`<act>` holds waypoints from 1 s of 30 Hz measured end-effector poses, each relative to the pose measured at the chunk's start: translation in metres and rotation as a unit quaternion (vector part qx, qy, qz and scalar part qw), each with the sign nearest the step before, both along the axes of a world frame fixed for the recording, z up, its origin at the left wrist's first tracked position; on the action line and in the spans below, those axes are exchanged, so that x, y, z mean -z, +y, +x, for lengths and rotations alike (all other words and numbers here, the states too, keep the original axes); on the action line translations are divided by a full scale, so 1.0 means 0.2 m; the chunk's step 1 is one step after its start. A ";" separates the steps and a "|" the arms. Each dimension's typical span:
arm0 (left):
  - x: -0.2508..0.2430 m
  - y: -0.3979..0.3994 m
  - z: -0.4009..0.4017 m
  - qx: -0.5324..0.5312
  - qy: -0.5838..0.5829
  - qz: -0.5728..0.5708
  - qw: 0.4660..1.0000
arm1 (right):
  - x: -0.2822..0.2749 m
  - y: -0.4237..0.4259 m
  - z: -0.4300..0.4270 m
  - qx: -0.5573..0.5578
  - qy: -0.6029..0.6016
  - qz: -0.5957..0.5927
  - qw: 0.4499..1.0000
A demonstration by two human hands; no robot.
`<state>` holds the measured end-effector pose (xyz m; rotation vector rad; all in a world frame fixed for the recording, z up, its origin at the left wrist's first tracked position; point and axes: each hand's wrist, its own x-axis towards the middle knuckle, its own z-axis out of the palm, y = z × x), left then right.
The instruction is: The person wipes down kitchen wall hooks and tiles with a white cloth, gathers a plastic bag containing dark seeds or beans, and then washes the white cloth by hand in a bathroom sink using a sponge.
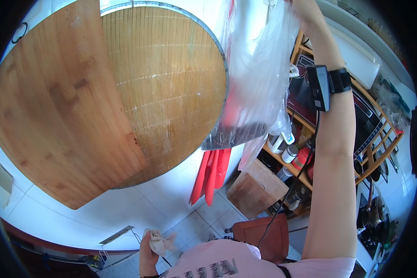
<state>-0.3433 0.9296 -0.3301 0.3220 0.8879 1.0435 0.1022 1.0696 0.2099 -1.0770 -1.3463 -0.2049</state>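
My left hand [148,253] is low in the view, closed around a crumpled pale cloth [158,241]. My raised right hand [305,12] reaches the top edge, at the upper part of the hanging clear plastic bags [260,66]. Its fingertips are cut off, so I cannot tell whether they grip the plastic. Dark and red contents show faintly through the bags. Beside them, against the white wall, is a round bamboo-slat panel [170,93] with a grey rim. A large wooden board [59,104] overlaps its left part.
Red bags [212,173] hang below the plastic. To the right, a wooden rack [300,179] bears jars and black cooktops [365,118]. A cardboard box [257,187] and a brown chair [262,236] stand on the tiled floor. A cable runs down from the device [318,87] on my right forearm.
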 end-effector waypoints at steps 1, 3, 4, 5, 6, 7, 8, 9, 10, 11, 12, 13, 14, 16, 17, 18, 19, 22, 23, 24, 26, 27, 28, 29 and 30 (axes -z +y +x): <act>-0.03 0.00 0.00 -0.005 0.007 -0.002 1.000 | 0.08 -0.05 -0.15 -0.066 0.091 0.010 0.994; -0.02 0.01 -0.01 0.000 0.016 -0.001 1.000 | 0.10 -0.06 -0.16 -0.127 0.168 0.032 0.977; 0.00 0.03 0.01 0.018 0.023 -0.006 1.000 | 0.10 -0.02 0.02 -0.095 0.142 -0.011 0.985; 0.00 0.04 0.01 0.022 0.014 0.002 1.000 | 0.10 0.02 0.11 -0.068 0.120 -0.055 0.989; 0.00 0.04 0.00 0.028 0.009 -0.003 1.000 | 0.14 0.01 0.05 -0.063 0.041 -0.066 0.995; 0.02 0.05 -0.01 0.035 0.006 -0.008 0.999 | 0.15 0.04 0.03 -0.014 0.007 -0.080 0.997; 0.05 0.06 -0.04 0.048 0.006 -0.008 0.999 | 0.17 0.07 0.01 0.026 -0.030 -0.113 0.993; 0.00 0.07 -0.02 0.040 0.002 0.001 0.999 | 0.22 0.12 -0.08 0.116 -0.072 -0.121 0.983; -0.10 0.05 0.01 0.062 -0.019 -0.027 0.998 | 0.25 0.14 -0.08 0.149 -0.121 -0.095 0.977; -0.16 0.05 0.03 0.084 -0.039 -0.055 0.994 | 0.25 0.19 -0.06 0.176 -0.161 -0.051 0.970; -0.13 0.04 0.01 0.066 -0.024 -0.055 0.996 | 0.24 0.21 -0.15 0.180 -0.166 -0.093 0.965; -0.04 0.04 -0.02 0.064 -0.027 -0.050 0.996 | 0.23 0.19 -0.21 0.192 -0.172 -0.136 0.957; 0.07 0.04 -0.06 0.078 -0.032 -0.034 0.996 | 0.22 0.19 -0.22 0.177 -0.170 -0.153 0.957; 0.09 0.05 -0.06 0.088 0.023 -0.020 0.996 | 0.22 0.22 -0.21 0.161 -0.159 -0.165 0.960; 0.10 0.05 -0.05 0.087 0.022 -0.018 0.996 | 0.22 0.23 -0.19 0.160 -0.161 -0.162 0.960; 0.08 0.04 -0.05 0.078 0.019 -0.030 0.996 | 0.22 0.24 -0.16 0.135 -0.141 -0.148 0.970; 0.07 0.02 -0.06 0.069 0.016 -0.042 0.997 | 0.22 0.23 -0.14 0.110 -0.121 -0.132 0.978; 0.06 0.00 -0.10 0.053 -0.006 -0.051 0.997 | 0.19 0.19 -0.12 0.030 0.017 -0.117 0.993; 0.05 -0.01 -0.11 0.052 -0.008 -0.051 0.997 | 0.17 0.17 -0.12 0.029 0.015 -0.117 0.993; 0.04 -0.01 -0.13 0.047 -0.018 -0.054 0.997 | 0.15 0.16 -0.12 0.012 0.036 -0.121 0.992; 0.04 0.00 -0.15 0.040 -0.030 -0.057 0.997 | 0.10 0.15 -0.12 -0.014 0.070 -0.117 0.991; 0.05 0.00 -0.15 0.042 -0.020 -0.048 0.998 | 0.08 0.16 -0.10 -0.012 0.071 -0.119 0.990; 0.05 0.00 -0.16 0.043 -0.010 -0.039 0.998 | 0.07 0.17 -0.08 -0.002 0.084 -0.069 0.994; 0.05 0.00 -0.15 0.045 -0.009 -0.042 0.998 | 0.05 0.17 -0.06 0.009 0.097 -0.019 0.995; 0.01 0.01 -0.13 0.043 -0.009 -0.051 0.998 | 0.05 0.15 -0.04 0.013 0.103 0.003 0.995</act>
